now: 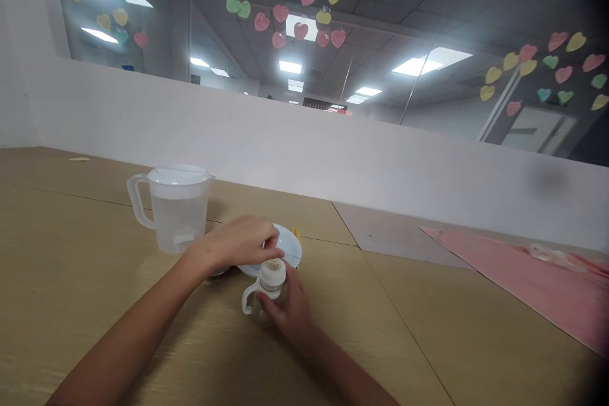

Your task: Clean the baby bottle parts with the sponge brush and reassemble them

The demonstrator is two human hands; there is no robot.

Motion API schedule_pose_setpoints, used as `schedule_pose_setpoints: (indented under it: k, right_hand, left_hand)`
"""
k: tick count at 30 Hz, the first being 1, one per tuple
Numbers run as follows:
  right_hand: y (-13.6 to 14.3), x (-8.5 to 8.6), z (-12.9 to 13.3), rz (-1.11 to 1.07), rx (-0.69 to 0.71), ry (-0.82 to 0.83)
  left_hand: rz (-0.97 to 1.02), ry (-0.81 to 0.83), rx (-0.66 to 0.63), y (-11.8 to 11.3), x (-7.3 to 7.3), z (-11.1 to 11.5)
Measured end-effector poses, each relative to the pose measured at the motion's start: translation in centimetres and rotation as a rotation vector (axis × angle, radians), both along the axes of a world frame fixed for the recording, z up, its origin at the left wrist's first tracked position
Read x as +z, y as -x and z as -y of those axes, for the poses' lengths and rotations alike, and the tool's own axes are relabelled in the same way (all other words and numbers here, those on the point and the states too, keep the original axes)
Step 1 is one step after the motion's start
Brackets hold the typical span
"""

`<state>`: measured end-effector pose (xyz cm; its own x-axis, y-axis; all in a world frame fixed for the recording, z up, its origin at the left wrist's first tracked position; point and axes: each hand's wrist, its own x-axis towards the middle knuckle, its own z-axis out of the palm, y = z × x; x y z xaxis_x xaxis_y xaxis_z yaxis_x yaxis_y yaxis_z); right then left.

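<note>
A baby bottle [273,276] with a white collar, a pale teat and side handles stands upright in front of me. My right hand [292,307] is wrapped round its body from the right, the thumb across the front. Over the bottle's top hovers my left hand [242,241], its fingers curled and its thumb reaching to the teat. Whether that hand pinches anything is hidden. Just behind the bottle lies a white plate [291,244], partly covered by my left hand. A small part of a rounded thing shows under my left wrist.
A lidded clear plastic pitcher [178,216] stands behind my left forearm, its handle to the left. Something yellow [295,232] peeks out behind the plate. A pink sheet [533,285] with clear plastic on it covers the table's right side. A white wall [285,146] bounds the back.
</note>
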<state>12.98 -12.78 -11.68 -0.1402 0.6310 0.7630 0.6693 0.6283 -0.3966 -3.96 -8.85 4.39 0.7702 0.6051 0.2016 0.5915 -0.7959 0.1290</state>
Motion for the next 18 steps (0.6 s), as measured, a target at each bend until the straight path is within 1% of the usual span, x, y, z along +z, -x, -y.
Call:
schedule_pose_setpoints:
  k: [4, 9, 14, 18]
  right_hand:
    - [0.0, 0.0, 0.1, 0.019, -0.023, 0.05]
    - [0.0, 0.2, 0.3, 0.063, 0.003, 0.043]
    - [0.1, 0.5, 0.4, 0.115, 0.014, 0.022]
    - [0.2, 0.2, 0.4, 0.087, -0.004, 0.035]
  left_hand:
    - [0.097, -0.055, 0.001, 0.3, 0.3, 0.0]
    - [0.213, -0.112, 0.008, 0.7, 0.7, 0.0]
    - [0.299, -0.122, 0.032, 1.1, 0.9, -0.1]
    - [0.356, -0.125, 0.042, 1.3, 0.7, -0.5]
